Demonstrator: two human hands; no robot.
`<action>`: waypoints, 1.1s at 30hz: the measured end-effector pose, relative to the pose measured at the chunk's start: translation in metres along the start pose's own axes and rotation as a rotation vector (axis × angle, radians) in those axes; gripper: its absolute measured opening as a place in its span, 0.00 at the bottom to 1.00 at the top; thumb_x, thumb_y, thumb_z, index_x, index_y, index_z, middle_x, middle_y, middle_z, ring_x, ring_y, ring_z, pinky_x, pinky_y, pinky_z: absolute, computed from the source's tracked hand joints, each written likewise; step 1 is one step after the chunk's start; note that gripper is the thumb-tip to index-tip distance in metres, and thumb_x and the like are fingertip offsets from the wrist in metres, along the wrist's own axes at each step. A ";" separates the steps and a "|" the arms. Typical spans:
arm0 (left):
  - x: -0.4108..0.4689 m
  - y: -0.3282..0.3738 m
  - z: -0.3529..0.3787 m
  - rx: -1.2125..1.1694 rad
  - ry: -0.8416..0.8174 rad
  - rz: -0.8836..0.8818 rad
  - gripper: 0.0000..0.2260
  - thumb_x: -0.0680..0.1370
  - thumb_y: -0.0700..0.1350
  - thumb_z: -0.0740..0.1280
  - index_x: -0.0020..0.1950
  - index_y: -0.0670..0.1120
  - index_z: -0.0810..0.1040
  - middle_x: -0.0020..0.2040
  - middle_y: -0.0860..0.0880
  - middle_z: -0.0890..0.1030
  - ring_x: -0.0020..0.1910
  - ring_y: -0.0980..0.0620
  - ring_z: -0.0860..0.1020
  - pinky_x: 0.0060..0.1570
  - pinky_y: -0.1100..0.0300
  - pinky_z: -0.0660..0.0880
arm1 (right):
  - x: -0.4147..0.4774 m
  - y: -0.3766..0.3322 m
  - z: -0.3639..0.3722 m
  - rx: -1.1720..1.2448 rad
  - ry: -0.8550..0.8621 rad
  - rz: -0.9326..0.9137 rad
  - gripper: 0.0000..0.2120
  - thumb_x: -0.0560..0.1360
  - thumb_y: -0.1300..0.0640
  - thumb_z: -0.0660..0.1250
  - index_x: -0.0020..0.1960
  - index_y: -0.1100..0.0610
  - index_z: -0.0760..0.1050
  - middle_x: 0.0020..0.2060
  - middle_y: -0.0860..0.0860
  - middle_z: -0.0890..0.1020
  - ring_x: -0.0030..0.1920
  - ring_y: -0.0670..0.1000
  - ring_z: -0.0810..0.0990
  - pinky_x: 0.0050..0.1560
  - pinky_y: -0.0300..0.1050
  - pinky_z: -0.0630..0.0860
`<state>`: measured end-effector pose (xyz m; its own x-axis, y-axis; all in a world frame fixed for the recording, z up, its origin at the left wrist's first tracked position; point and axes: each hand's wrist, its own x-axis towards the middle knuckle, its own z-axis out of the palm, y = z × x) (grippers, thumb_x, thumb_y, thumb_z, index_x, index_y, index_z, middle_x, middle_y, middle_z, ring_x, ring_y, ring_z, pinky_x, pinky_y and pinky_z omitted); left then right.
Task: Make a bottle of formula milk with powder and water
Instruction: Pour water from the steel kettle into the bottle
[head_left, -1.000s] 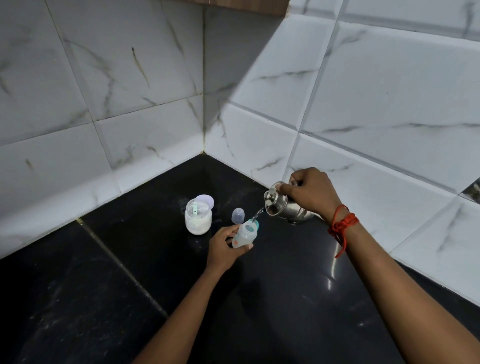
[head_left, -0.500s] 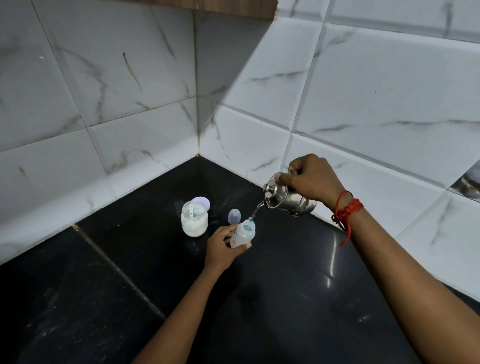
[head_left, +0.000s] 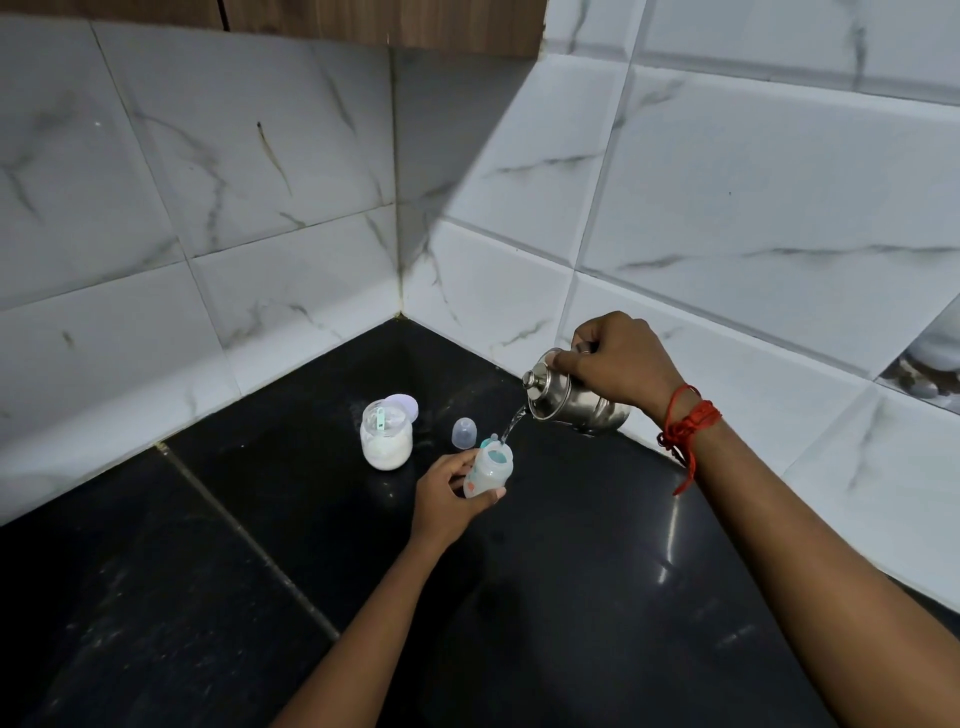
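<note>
2 hands work above the black worktop (head_left: 260, 545). The left hand (head_left: 447, 493) curls fingers and thumb round the lower part of the small baby bottle (head_left: 488, 470), which leans a little to the right, just in front of a clear dome cap (head_left: 464, 434). The right hand (head_left: 618, 364), a red thread (head_left: 688, 423) at its wrist, grips a tipped steel pot (head_left: 576, 402), thumb on its lid. A thin stream of water (head_left: 511, 428) runs from the rim into the bottle's open mouth. Left of the cap stands the open powder jar (head_left: 387, 436) with a green scoop (head_left: 381, 420) inside and its lilac lid (head_left: 405, 405) just behind.
</note>
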<state>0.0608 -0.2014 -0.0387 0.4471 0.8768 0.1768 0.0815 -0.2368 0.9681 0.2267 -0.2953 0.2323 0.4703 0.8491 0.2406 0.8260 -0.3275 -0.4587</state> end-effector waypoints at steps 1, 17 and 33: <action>-0.002 0.002 0.001 -0.001 -0.001 0.001 0.26 0.65 0.41 0.85 0.61 0.50 0.84 0.55 0.52 0.83 0.55 0.55 0.83 0.56 0.58 0.82 | -0.002 0.000 -0.002 -0.001 -0.001 -0.003 0.21 0.71 0.50 0.73 0.26 0.56 0.66 0.22 0.48 0.70 0.28 0.50 0.70 0.31 0.43 0.65; -0.036 0.025 0.016 0.010 0.040 0.008 0.28 0.65 0.43 0.85 0.64 0.46 0.83 0.57 0.52 0.83 0.56 0.54 0.83 0.57 0.56 0.83 | -0.030 0.006 -0.018 -0.011 -0.052 -0.016 0.20 0.70 0.51 0.73 0.27 0.55 0.67 0.23 0.48 0.72 0.29 0.49 0.71 0.31 0.42 0.65; -0.068 0.029 0.007 0.041 0.066 -0.011 0.27 0.66 0.42 0.85 0.63 0.50 0.83 0.57 0.54 0.83 0.56 0.57 0.82 0.58 0.57 0.82 | -0.044 0.003 -0.004 -0.025 -0.119 -0.015 0.21 0.70 0.51 0.73 0.26 0.55 0.66 0.22 0.48 0.72 0.28 0.49 0.71 0.31 0.43 0.67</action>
<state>0.0391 -0.2706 -0.0239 0.3868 0.9046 0.1789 0.1227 -0.2427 0.9623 0.2101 -0.3352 0.2239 0.4185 0.8968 0.1436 0.8410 -0.3229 -0.4342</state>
